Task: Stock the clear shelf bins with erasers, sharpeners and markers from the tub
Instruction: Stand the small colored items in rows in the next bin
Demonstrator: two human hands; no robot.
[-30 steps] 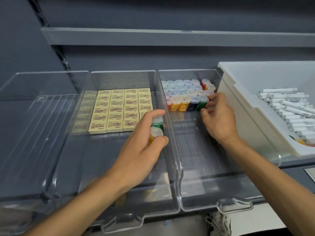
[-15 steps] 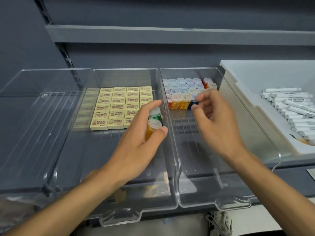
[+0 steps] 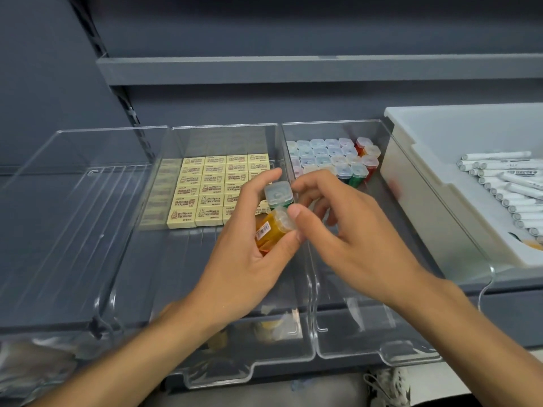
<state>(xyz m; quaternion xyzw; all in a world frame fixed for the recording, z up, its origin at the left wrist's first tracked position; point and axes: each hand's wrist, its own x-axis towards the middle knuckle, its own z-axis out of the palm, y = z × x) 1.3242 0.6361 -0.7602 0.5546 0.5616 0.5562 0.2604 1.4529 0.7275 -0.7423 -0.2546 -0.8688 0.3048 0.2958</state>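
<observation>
Grey shelf across the view, carrying three clear bins and a tub. White tub at right end of shelf, just beside right bin. Left bin toward left end of shelf. Mid bin next to it, walls touching. Right bin between mid bin and tub; all three fronts overhanging front edge of shelf.

Left hand above mid bin near the shared wall with right bin, fingers and thumb curled round two sharpeners. Right hand above right bin, reaching left to meet it; thumb tip touching orange one's clear cap, other fingers bent behind green one. Cannot tell whether right hand actually grips.

White markers lying packed side by side in tub, toward right end of shelf. Yellow erasers flat in a tight grid in mid bin, toward back edge of shelf. Sharpeners standing upright in rows at back of right bin, clear caps up, red and green bodies visible on the right side.

Green sharpener upper one in left hand, cap facing camera. Orange sharpener just below it, touching, tilted, barcode sticker on its side.
</observation>
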